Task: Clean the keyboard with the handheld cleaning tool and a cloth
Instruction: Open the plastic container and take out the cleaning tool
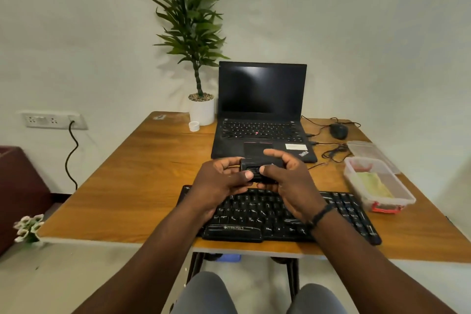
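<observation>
Wooden bench (142,186) fills mid frame; its near edge runs across the lower third, left edge slants up toward the wall, bare wood is widest on the left half. Laptop (262,115) open at the back centre, screen dark, potted plant (193,33) just beside it on the left, small white cup (194,126) near the pot. Black keyboard (344,209) lies along the near edge, right of centre, partly under both forearms. Clear plastic box (377,186) at right, near the keyboard's right end, yellow-green cloth (374,183) inside; its lid (367,150) lies behind it. Mouse (339,131) and loose cables at upper right of the bench. Wall socket (53,120) at left, cable hanging down. Both hands are raised above the keyboard: left hand (219,183) and right hand (288,178) each grip 1 end of the small black cleaning tool (254,168), thumbs on top.
</observation>
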